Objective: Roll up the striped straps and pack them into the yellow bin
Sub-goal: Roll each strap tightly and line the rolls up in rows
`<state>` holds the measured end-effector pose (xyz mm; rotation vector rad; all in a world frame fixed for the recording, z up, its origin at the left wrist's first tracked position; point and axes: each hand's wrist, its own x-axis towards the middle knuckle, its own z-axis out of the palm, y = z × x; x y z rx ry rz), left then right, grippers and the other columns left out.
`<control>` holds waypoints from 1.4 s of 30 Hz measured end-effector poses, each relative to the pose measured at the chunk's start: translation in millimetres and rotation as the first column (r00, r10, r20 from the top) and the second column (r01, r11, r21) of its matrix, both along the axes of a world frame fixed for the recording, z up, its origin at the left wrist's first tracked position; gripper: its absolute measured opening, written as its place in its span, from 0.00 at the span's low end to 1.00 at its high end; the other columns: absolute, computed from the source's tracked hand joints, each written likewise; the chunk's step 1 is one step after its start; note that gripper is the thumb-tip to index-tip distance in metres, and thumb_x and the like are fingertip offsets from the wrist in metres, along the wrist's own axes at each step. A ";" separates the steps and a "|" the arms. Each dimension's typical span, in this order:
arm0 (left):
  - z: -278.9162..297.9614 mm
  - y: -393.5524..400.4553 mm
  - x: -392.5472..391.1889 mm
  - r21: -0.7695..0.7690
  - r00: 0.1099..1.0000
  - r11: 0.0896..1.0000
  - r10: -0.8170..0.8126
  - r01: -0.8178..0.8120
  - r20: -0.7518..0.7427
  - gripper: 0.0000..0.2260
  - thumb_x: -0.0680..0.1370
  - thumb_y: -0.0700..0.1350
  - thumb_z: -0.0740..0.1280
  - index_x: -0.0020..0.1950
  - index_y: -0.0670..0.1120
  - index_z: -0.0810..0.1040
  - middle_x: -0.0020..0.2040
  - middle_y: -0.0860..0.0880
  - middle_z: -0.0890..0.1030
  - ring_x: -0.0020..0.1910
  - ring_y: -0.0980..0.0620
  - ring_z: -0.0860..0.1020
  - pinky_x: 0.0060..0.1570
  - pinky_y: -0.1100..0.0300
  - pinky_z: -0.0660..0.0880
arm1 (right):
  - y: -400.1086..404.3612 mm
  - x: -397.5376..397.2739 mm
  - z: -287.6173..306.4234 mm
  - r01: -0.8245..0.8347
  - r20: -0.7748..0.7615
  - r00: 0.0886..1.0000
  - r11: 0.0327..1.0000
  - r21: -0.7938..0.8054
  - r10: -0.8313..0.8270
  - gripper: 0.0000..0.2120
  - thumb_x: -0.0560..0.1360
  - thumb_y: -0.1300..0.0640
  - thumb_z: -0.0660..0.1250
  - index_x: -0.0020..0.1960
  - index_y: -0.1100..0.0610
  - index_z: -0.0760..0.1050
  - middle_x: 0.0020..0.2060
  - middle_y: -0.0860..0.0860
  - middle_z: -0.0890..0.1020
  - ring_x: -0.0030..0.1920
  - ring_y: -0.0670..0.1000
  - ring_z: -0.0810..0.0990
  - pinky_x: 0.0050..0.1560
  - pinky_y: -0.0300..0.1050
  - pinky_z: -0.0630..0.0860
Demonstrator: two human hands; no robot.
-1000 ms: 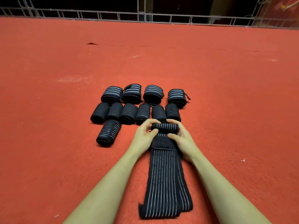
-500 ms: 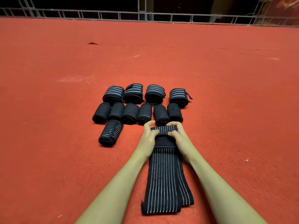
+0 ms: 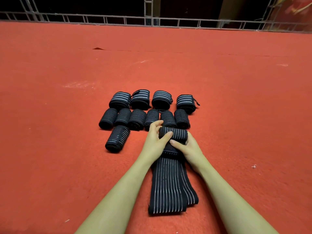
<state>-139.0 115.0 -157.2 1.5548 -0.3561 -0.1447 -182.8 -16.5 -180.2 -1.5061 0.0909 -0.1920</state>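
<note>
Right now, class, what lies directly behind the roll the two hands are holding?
Behind the half-rolled strap lies a row of six finished rolls, then four wider-striped rolls farther back. The left hand covers part of the nearest ones. No yellow bin shows.

Half-rolled striped strap [image 3: 170, 181]: black, thin white stripes, tail flat on carpet. Eleven rolled straps [image 3: 143, 112] in rows just beyond it.
</note>
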 end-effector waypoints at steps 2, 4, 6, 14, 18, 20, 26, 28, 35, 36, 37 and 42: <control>0.3 3.7 -1.8 -0.035 0.998 0.999 0.004 -0.007 -0.068 0.14 0.75 0.35 0.68 0.58 0.43 0.71 0.50 0.47 0.80 0.46 0.58 0.79 0.47 0.68 0.75 | 0.6 -3.4 1.7 0.011 -0.005 1.000 1.000 0.021 -0.011 0.17 0.73 0.67 0.69 0.61 0.61 0.71 0.56 0.57 0.81 0.56 0.53 0.81 0.56 0.46 0.76; 0.7 7.5 -4.0 0.000 0.999 1.000 0.012 -0.013 -0.052 0.06 0.75 0.36 0.68 0.50 0.43 0.74 0.43 0.48 0.81 0.38 0.62 0.80 0.39 0.70 0.74 | 1.8 -6.6 4.6 -0.009 -0.010 1.000 1.000 0.015 0.009 0.17 0.74 0.67 0.68 0.62 0.62 0.71 0.55 0.57 0.82 0.56 0.53 0.81 0.55 0.44 0.77; 5.4 11.3 -5.0 0.064 0.999 0.998 -0.002 -0.001 0.044 0.05 0.77 0.38 0.67 0.47 0.46 0.73 0.41 0.51 0.79 0.37 0.63 0.78 0.41 0.68 0.74 | 3.8 -9.1 12.5 -0.035 -0.001 0.999 0.999 0.027 0.035 0.15 0.75 0.68 0.66 0.61 0.62 0.72 0.55 0.56 0.82 0.56 0.52 0.80 0.55 0.43 0.77; 58.3 20.7 -12.2 0.211 0.975 0.978 -0.046 -0.001 0.218 0.09 0.82 0.46 0.56 0.61 0.47 0.60 0.54 0.47 0.71 0.53 0.53 0.72 0.58 0.58 0.69 | 17.3 -11.7 82.0 -0.104 0.072 0.991 0.988 -0.113 0.113 0.15 0.78 0.56 0.66 0.61 0.57 0.66 0.54 0.49 0.79 0.55 0.44 0.79 0.52 0.39 0.76; 83.5 24.9 -12.9 0.133 0.942 0.989 0.017 -0.065 0.335 0.09 0.83 0.45 0.55 0.61 0.47 0.59 0.51 0.54 0.70 0.52 0.57 0.70 0.51 0.66 0.64 | 18.2 -11.5 113.1 -0.102 0.143 0.976 0.923 -0.371 0.165 0.26 0.73 0.63 0.71 0.65 0.59 0.60 0.53 0.47 0.76 0.54 0.39 0.77 0.55 0.35 0.73; 96.4 26.9 -10.9 0.098 0.907 0.992 0.037 -0.085 0.419 0.07 0.82 0.45 0.56 0.58 0.48 0.59 0.49 0.57 0.69 0.50 0.61 0.71 0.53 0.65 0.65 | 20.1 -9.7 125.2 -0.039 0.179 0.975 0.898 -0.438 0.130 0.31 0.70 0.63 0.74 0.65 0.58 0.58 0.54 0.45 0.76 0.54 0.38 0.77 0.56 0.35 0.73; 145.3 29.5 -8.1 0.062 0.849 0.994 0.044 -0.090 0.526 0.07 0.82 0.47 0.55 0.57 0.48 0.58 0.45 0.56 0.68 0.41 0.70 0.70 0.45 0.76 0.67 | 30.5 -11.5 146.2 0.200 0.304 0.946 0.941 -0.272 -0.113 0.31 0.65 0.58 0.79 0.59 0.53 0.63 0.54 0.51 0.78 0.53 0.45 0.80 0.53 0.39 0.76; 156.1 29.0 -7.7 0.064 0.841 0.994 0.043 -0.092 0.539 0.08 0.82 0.47 0.55 0.57 0.48 0.58 0.46 0.56 0.67 0.43 0.66 0.70 0.45 0.76 0.67 | 33.5 -13.4 149.4 0.299 0.368 0.909 0.921 -0.248 -0.196 0.33 0.64 0.57 0.79 0.60 0.52 0.61 0.54 0.49 0.74 0.51 0.46 0.78 0.51 0.36 0.74; 174.4 25.9 -11.6 0.003 0.849 0.997 0.062 -0.075 0.525 0.08 0.83 0.48 0.55 0.56 0.48 0.57 0.46 0.55 0.68 0.43 0.62 0.71 0.44 0.73 0.69 | 38.5 -16.1 159.7 0.441 0.451 0.847 0.845 -0.302 -0.281 0.21 0.67 0.53 0.77 0.51 0.53 0.68 0.47 0.45 0.76 0.49 0.48 0.77 0.48 0.39 0.72; 175.4 25.8 -13.0 0.007 0.851 0.998 0.053 -0.067 0.523 0.08 0.83 0.49 0.55 0.56 0.49 0.57 0.46 0.54 0.69 0.43 0.61 0.71 0.44 0.71 0.70 | 37.8 -15.6 159.0 0.450 0.449 0.845 0.839 -0.306 -0.290 0.18 0.67 0.52 0.77 0.49 0.53 0.70 0.47 0.47 0.78 0.48 0.49 0.77 0.49 0.41 0.73; 176.5 25.8 -14.4 0.007 0.849 0.998 0.048 -0.061 0.526 0.08 0.83 0.49 0.54 0.56 0.49 0.57 0.46 0.54 0.69 0.43 0.60 0.71 0.44 0.70 0.71 | 36.7 -15.0 158.2 0.461 0.450 0.840 0.836 -0.297 -0.303 0.16 0.68 0.51 0.76 0.47 0.53 0.72 0.46 0.49 0.79 0.48 0.51 0.78 0.48 0.44 0.74; 181.0 29.6 -16.1 0.028 0.825 0.998 0.032 -0.058 0.564 0.08 0.82 0.48 0.56 0.56 0.49 0.57 0.44 0.52 0.69 0.38 0.55 0.72 0.37 0.61 0.73 | 35.1 -25.0 161.8 0.443 0.515 0.803 0.878 -0.182 -0.299 0.09 0.74 0.58 0.71 0.40 0.57 0.71 0.35 0.48 0.77 0.36 0.44 0.74 0.40 0.38 0.72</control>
